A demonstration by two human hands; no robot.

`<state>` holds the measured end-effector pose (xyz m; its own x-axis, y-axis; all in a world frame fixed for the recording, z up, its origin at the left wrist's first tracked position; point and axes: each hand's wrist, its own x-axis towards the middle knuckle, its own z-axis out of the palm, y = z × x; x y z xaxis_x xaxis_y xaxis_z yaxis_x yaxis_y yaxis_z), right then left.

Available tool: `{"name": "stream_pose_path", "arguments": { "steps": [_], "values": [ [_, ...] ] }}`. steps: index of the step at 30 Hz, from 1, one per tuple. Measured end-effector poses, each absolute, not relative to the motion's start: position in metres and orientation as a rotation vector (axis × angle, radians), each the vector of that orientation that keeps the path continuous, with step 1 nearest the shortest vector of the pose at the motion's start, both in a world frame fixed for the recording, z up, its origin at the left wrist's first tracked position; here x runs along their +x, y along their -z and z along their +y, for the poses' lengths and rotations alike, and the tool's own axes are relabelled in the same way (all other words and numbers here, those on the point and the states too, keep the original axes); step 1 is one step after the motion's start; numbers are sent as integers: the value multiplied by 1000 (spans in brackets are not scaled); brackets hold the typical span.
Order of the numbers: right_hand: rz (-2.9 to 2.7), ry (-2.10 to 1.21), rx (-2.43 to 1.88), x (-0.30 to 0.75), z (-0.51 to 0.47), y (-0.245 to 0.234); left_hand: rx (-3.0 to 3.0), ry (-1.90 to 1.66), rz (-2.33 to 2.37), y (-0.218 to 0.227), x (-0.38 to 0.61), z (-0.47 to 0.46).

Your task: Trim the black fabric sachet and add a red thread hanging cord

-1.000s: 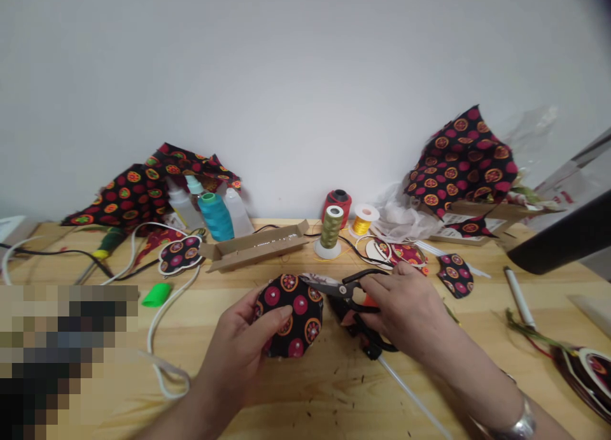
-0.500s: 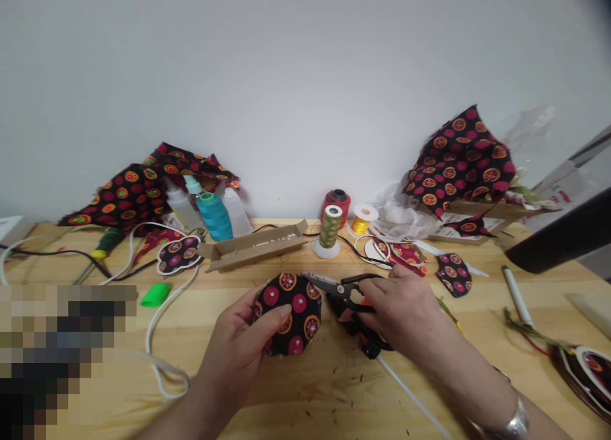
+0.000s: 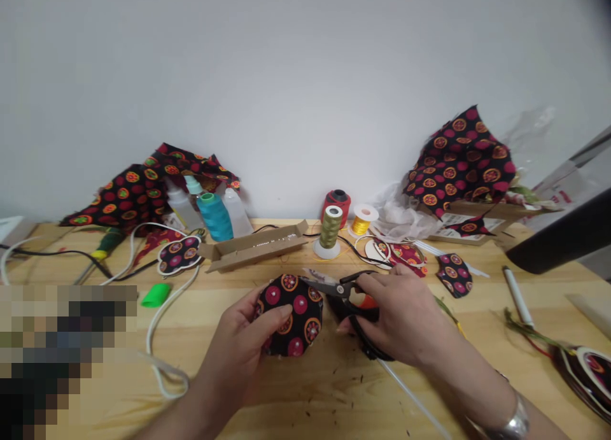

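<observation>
Between the thumb and fingers of my left hand (image 3: 251, 325) is a roundish fabric piece (image 3: 298, 322), black with magenta and orange circles, its pattern facing up. My right hand (image 3: 401, 309) is closed round the black handles of a pair of scissors (image 3: 341, 290). The blades point left and meet the piece's upper right edge. Whether fabric lies between them I cannot tell. Under my right hand lies a dark tool with an orange part, mostly hidden, and a clear stick (image 3: 413, 398) reaches out from it toward the front.
Thread spools, olive (image 3: 329, 230), red (image 3: 337, 201) and yellow (image 3: 361, 222), stand at the back. A cardboard tray (image 3: 258, 246) lies left of them. Patterned cloth (image 3: 458, 160) is heaped at the back right. A white cable (image 3: 153, 338) loops at left. Dark snippets dot the front tabletop.
The scissors' lower handle has swung and my right fingers have shifted on the handles. The fabric piece has moved very slightly right in my left hand.
</observation>
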<state>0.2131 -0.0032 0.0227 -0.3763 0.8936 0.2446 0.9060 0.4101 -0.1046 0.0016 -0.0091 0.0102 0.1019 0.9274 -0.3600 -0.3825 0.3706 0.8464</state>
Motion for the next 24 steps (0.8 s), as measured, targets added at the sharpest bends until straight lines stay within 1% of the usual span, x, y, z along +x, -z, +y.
{"name": "stream_pose_path", "arguments": {
  "steps": [5, 18, 24],
  "values": [
    [-2444, 152, -1525, 215, -2, -20, 642, -1127, 1086, -12, 4, -10],
    [-2500, 258, -1448, 220, 1, -16, 659, -1101, 1103, -12, 5, -10],
    [-2535, 415, -1399, 224, 3, -10, 672, -1077, 1082, -9, 3, -9]
  ]
}}
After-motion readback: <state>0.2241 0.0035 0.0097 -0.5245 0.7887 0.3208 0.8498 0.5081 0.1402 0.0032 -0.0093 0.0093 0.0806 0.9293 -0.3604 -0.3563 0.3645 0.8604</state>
